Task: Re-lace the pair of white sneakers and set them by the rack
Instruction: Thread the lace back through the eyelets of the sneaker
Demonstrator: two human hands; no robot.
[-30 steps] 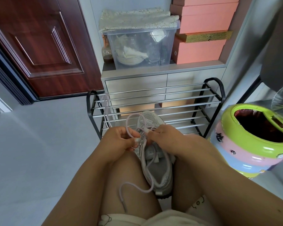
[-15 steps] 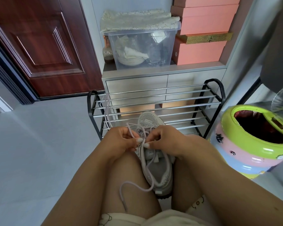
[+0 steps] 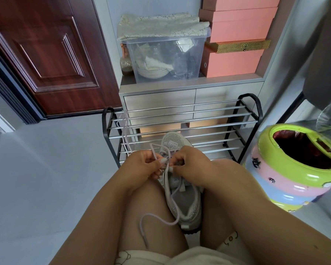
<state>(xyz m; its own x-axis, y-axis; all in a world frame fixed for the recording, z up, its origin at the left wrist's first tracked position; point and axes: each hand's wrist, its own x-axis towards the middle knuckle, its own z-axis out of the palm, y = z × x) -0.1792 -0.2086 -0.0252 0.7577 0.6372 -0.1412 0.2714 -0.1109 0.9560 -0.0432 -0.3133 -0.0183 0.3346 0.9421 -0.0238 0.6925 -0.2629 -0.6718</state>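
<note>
A white sneaker [image 3: 185, 203] lies between my knees, toe pointing toward the shoe rack [image 3: 180, 129]. A pale lace [image 3: 157, 220] runs through its upper eyelets; one loose end trails over my left thigh. My left hand [image 3: 141, 165] pinches the lace at the eyelets on the left. My right hand [image 3: 189, 163] pinches the lace on the right side, fingertips almost touching the left hand's. A second lace [image 3: 125, 131] hangs over the rack's left bars. The other sneaker is out of view.
The metal rack stands right ahead against a grey drawer cabinet [image 3: 161, 100]. A clear bin [image 3: 164, 60] and orange boxes [image 3: 235, 60] sit on the cabinet. A colourful bin [image 3: 294, 169] stands at the right. A brown door [image 3: 46, 54] and grey floor lie to the left.
The big lace loop above the toe has been drawn down tight. Both hands stay at the eyelets, a little closer together.
</note>
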